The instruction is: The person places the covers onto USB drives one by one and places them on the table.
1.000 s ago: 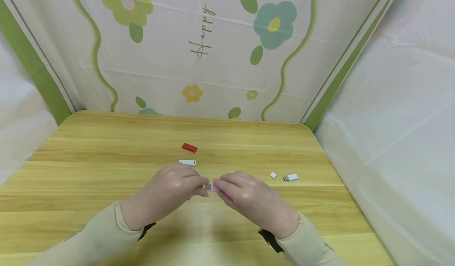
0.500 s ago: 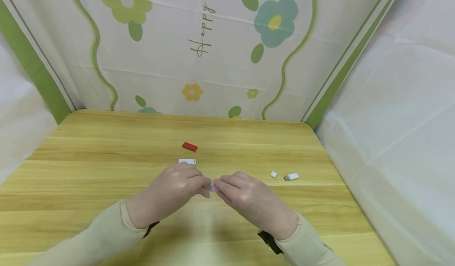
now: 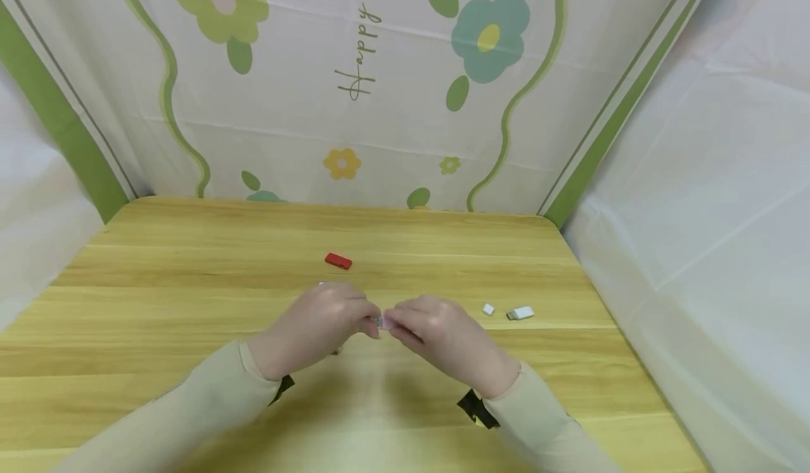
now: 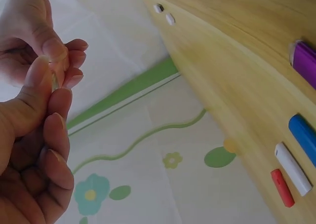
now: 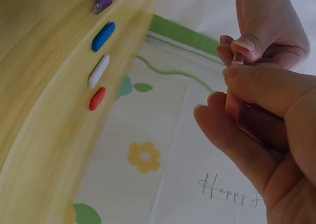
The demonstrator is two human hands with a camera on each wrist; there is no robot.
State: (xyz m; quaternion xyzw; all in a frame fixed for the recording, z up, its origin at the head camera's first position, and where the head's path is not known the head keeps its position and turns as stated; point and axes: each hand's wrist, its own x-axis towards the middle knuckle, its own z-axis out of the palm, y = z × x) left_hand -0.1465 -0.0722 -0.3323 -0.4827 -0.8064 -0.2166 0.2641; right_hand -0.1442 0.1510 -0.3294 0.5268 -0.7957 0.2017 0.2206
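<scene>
Both hands meet over the middle of the table around a small pink USB flash drive (image 5: 233, 105). My right hand (image 3: 446, 339) pinches its pink body between thumb and fingers. The thumb and forefinger of my left hand (image 3: 323, 325) pinch the drive's metal plug end, which shows as a short shiny piece (image 3: 377, 322) between the two hands. In the left wrist view, the left fingertips touch at a thin, clear-looking edge (image 4: 54, 81), and the right hand covers most of the drive. I cannot tell whether a cap is also between the left fingers.
On the table (image 3: 190, 262) lie a red flash drive (image 3: 338, 261), a white one (image 5: 98, 71), a blue one (image 5: 103, 36) and a purple one (image 5: 104, 2). To the right are a small white cap (image 3: 488, 309) and a white flash drive (image 3: 520, 313) with its plug bare.
The left hand has moved right and a little farther from me, covering more of the white flash drive. The right hand has shifted slightly the same way; both still hold the pink flash drive.
</scene>
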